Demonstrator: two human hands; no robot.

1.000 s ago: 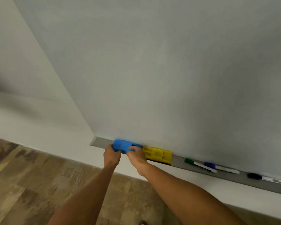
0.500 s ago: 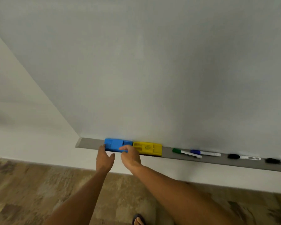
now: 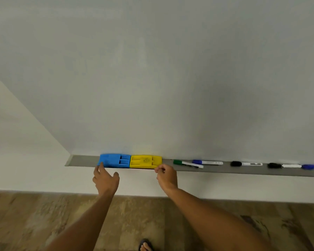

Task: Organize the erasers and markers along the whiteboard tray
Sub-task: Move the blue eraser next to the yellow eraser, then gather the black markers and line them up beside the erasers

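A blue eraser (image 3: 115, 160) and a yellow eraser (image 3: 145, 161) lie end to end on the grey whiteboard tray (image 3: 82, 161), near its left end. My left hand (image 3: 105, 180) is open just below the tray, a fingertip touching the blue eraser's left front corner. My right hand (image 3: 166, 176) has curled fingers at the yellow eraser's right front corner and holds nothing. To the right lie a green marker (image 3: 187, 163), a blue marker (image 3: 207, 162), two black markers (image 3: 245, 163) (image 3: 283, 165) and another blue marker (image 3: 312, 167).
The whiteboard (image 3: 170, 78) fills the upper view, with a pale wall (image 3: 16, 142) to its left. Below is patterned wood-look floor (image 3: 25, 223). A sandalled foot (image 3: 145, 245) shows at the bottom edge.
My right hand has moved from the blue eraser rightward to the yellow eraser's right end. Both hands have let go of the blue eraser. The view has swung right, showing more markers.
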